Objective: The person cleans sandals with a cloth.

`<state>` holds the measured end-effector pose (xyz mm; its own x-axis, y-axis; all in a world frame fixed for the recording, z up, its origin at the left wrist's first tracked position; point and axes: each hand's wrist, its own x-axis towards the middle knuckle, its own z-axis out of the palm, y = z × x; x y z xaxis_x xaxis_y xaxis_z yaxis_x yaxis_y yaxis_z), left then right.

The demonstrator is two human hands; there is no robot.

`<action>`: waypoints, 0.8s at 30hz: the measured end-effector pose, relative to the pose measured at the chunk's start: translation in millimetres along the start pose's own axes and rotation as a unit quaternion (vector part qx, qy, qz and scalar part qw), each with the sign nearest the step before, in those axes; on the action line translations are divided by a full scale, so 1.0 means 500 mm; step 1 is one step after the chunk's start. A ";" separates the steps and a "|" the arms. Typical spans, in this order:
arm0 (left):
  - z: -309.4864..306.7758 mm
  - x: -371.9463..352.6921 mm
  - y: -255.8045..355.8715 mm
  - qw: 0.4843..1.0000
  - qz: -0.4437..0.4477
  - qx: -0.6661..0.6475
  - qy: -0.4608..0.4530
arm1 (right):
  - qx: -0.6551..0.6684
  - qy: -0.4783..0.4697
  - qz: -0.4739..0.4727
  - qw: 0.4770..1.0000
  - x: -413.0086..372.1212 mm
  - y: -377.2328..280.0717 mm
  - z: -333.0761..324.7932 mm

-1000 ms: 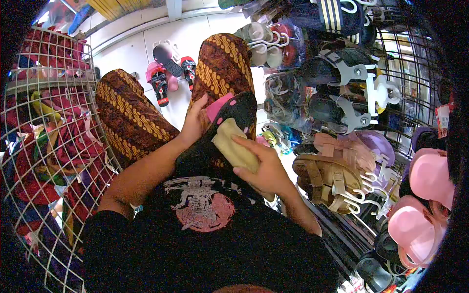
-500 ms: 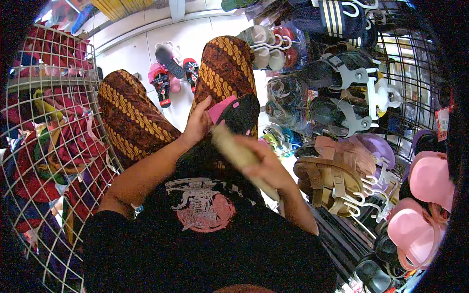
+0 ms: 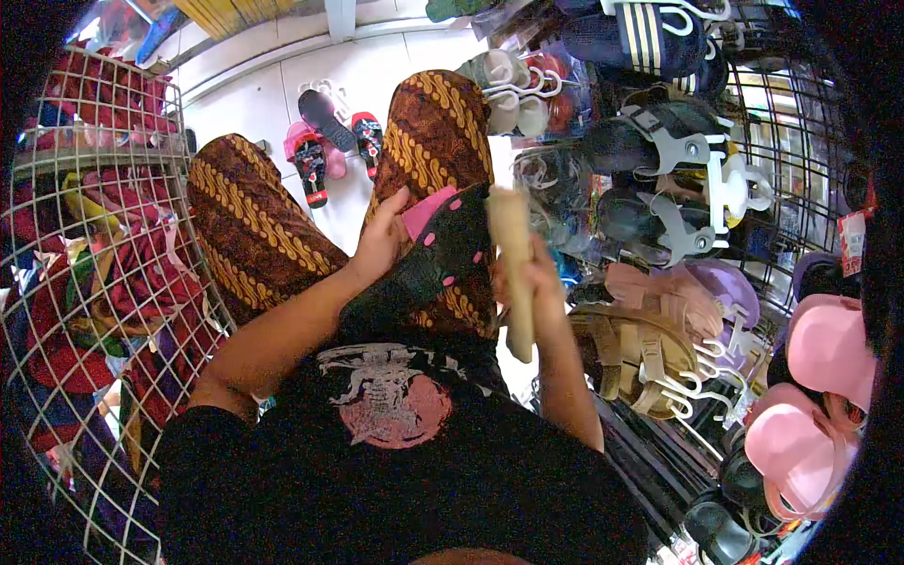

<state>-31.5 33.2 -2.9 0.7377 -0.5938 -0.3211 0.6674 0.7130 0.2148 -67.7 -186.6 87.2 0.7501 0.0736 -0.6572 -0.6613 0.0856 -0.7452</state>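
A black sandal with pink dots (image 3: 443, 250) and a pink edge lies over my raised thigh. My left hand (image 3: 381, 240) is closed on its left edge, by the pink part. In my right hand (image 3: 535, 282) is a pale tan stick-like tool (image 3: 513, 273), held nearly upright just right of the sandal and apart from it. The fingers of my right hand are wrapped round the tool and slightly blurred.
At the left stands a wire basket (image 3: 113, 226) of colourful cloth. Sandals on hangers (image 3: 659, 141) crowd the right side, with pink sandals (image 3: 796, 443) lower down. On the tiled floor (image 3: 245, 108) ahead lie several slippers (image 3: 311, 165).
My right hand has swung right, away from the sandal. The tan tool has turned from slanting across the sandal to nearly upright, uncovering more pink dots.
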 end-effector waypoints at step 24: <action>-0.088 0.025 -0.051 0.939 0.102 0.288 0.155 | -0.266 -0.129 -0.156 0.942 -0.032 0.027 0.024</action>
<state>-43.7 23.7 -52.9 0.8512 -0.2664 -0.4523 0.5249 0.4267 0.7365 -88.9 -174.6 89.0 0.8385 0.3715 -0.3987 -0.2641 -0.3629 -0.8936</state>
